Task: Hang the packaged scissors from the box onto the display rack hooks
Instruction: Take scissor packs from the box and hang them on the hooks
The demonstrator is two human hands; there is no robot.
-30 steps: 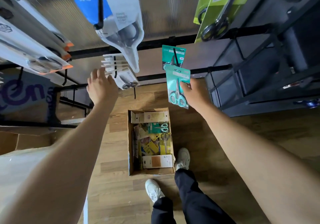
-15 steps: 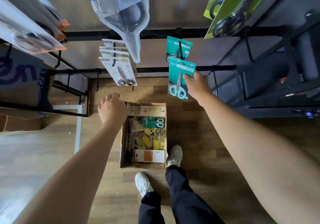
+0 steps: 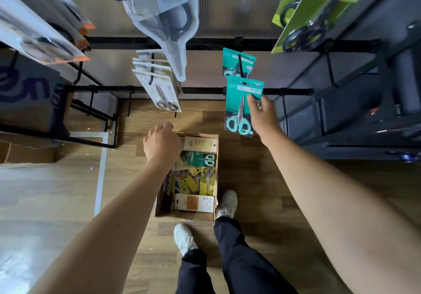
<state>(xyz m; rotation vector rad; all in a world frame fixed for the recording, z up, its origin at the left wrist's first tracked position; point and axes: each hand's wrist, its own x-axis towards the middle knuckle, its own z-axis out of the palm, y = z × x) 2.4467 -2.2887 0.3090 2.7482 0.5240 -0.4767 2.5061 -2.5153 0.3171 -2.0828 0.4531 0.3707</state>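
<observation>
My right hand (image 3: 262, 113) pinches a teal scissors pack (image 3: 241, 104) by its right edge, its top hole at the tip of a black hook (image 3: 240, 64). A second teal pack (image 3: 237, 62) hangs farther back on that hook. My left hand (image 3: 160, 143) hovers with loosely curled fingers over the far left corner of the open cardboard box (image 3: 215, 175) on the floor and holds nothing. Inside the box lie several packs, among them a teal one (image 3: 202, 158) and yellow ones (image 3: 189, 183).
White scissors packs (image 3: 159, 86) hang on a hook to the left, a large clear pack (image 3: 168, 20) above them, green packs (image 3: 314, 9) at the upper right. Black rack bars (image 3: 205, 89) cross the middle. My feet (image 3: 184, 239) stand right behind the box.
My left hand has dropped from the white packs on the rack down to the box. My right hand keeps the teal pack at the hook, and my view has tilted downward.
</observation>
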